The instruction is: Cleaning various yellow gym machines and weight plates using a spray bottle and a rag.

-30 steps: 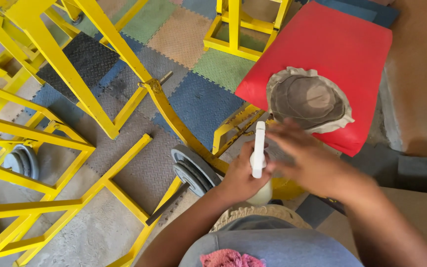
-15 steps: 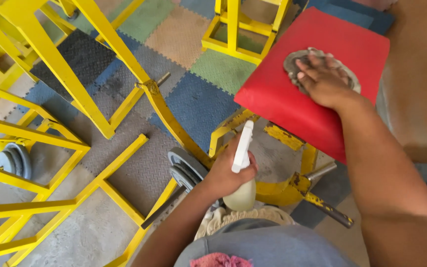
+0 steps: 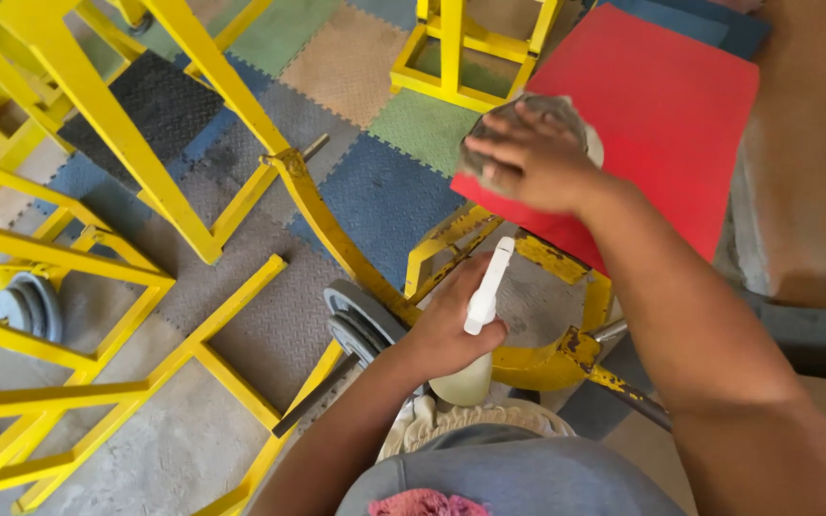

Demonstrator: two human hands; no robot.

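My right hand (image 3: 526, 161) presses a grey cloth (image 3: 566, 115) onto the near left edge of a red padded seat (image 3: 671, 105). The cloth is bunched under my palm and fingers, with only its edges showing. My left hand (image 3: 451, 330) holds a spray bottle (image 3: 475, 334) low in front of my body; its white nozzle points up toward the seat and its pale body hangs below my fist.
Yellow steel gym frames (image 3: 126, 162) stand to the left and behind the seat. Grey weight plates (image 3: 360, 320) sit on a bar just left of my left hand, more plates (image 3: 26, 306) at far left. Coloured foam floor tiles (image 3: 375, 182) cover the ground.
My right hand picked up the cloth and dragged it across the red seat from its right middle to the near left edge. My left hand with the bottle stayed almost in place.
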